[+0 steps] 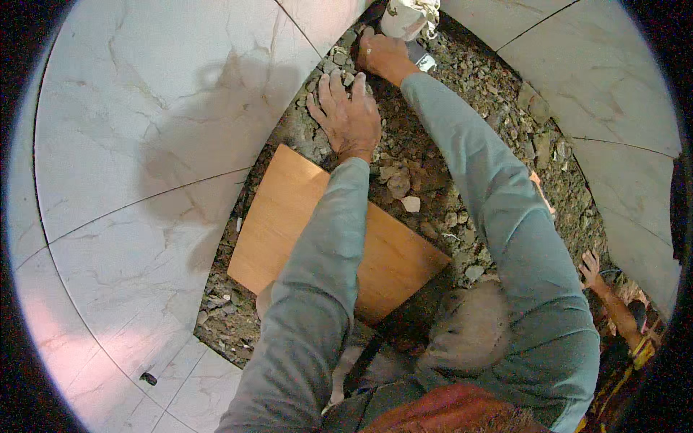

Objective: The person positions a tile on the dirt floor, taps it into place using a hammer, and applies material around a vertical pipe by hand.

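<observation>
My left hand (348,115) lies palm down on the rubble (390,169), fingers spread, beside the edge of the large marbled tile (180,94). Farther ahead, my right hand (386,58) reaches down against the stones with its fingers curled; its fingertips are hidden, and whatever they may hold does not show. Just beyond it stands a white container (404,20) with crumpled pale material at its side. A dark flat object with a white marking (421,56) lies by my right wrist, partly covered. Under my left forearm rests a tan board (281,198).
Marbled tiles (628,101) border the strip of rubble on the right too. Another person's hand (590,268) leans near the right tile edge. A pale stone (411,204) sits beside the board. My knee (469,328) is close to the board's near corner.
</observation>
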A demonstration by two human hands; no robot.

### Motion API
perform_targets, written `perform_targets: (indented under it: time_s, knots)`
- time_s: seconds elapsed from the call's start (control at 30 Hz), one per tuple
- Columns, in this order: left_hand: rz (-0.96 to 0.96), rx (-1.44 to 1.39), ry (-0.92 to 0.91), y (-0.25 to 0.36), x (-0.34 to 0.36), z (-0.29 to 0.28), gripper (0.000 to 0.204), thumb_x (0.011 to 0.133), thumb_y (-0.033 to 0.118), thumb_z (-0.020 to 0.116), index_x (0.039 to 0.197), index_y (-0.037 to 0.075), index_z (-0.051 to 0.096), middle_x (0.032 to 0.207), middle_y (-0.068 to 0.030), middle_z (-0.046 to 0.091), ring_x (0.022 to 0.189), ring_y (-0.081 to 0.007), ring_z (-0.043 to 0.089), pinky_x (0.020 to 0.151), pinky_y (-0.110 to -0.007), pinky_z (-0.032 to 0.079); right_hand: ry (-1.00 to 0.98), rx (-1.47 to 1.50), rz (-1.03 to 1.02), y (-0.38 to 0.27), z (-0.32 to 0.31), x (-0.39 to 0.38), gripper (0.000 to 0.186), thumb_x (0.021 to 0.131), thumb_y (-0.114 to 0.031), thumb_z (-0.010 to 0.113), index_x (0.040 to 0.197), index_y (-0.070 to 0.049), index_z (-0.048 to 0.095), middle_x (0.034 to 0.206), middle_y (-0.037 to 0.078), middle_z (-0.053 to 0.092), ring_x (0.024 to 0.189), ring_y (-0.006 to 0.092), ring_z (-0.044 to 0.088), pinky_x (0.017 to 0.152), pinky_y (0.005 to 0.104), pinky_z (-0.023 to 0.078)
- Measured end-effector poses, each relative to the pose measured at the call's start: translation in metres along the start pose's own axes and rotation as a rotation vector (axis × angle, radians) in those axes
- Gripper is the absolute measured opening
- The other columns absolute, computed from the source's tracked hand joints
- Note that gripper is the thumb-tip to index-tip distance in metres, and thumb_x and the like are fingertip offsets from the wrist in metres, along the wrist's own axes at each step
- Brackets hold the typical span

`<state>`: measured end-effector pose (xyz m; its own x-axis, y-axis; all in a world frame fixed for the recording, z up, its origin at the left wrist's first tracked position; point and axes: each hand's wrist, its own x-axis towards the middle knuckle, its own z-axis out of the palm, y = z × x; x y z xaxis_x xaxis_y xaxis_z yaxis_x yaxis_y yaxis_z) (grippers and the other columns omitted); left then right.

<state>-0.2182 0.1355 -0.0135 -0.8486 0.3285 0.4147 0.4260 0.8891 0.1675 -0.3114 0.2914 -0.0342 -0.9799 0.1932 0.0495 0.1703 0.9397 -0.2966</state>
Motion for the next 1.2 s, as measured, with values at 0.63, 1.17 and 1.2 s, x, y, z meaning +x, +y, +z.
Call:
perform_targets:
  time_s: [0.63,1.17,1.2]
  knots:
    - [0.032,0.018,0.024,0.002,0.0,-0.003,0.036,0.092,0.026,0.066,0.128,0.024,0.067,0.145,-0.0102,0.052,0.142,-0.036,0.039,0.115,-0.065,0.029,0.058,0.16,0.087,0.004,-0.001,-0.01,0.039,0.095,-0.032,0.065,0.112,-0.004,0.044,0.088,0.024,0.071,0.086,0.0476,0.07,0.07,0.0604,0.054]
    - [0.042,0.032,-0.021,0.003,0.001,-0.007,0.034,0.093,0.025,0.065,0.127,0.021,0.07,0.143,-0.0127,0.053,0.14,-0.0382,0.041,0.112,-0.067,0.033,-0.27,0.259,-0.355,0.028,-0.054,-0.042,0.038,0.098,-0.04,0.054,0.109,-0.008,0.072,0.096,0.017,0.075,0.088,0.0407,0.072,0.076,0.053,0.056]
    - [0.036,0.024,-0.044,0.003,0.001,-0.007,0.034,0.093,0.025,0.065,0.127,0.021,0.069,0.145,-0.0121,0.05,0.142,-0.0365,0.038,0.114,-0.066,0.03,-0.382,0.233,-0.335,0.033,-0.074,-0.058,0.038,0.1,-0.042,0.054,0.11,-0.01,0.072,0.096,0.014,0.075,0.087,0.04,0.071,0.076,0.0524,0.055]
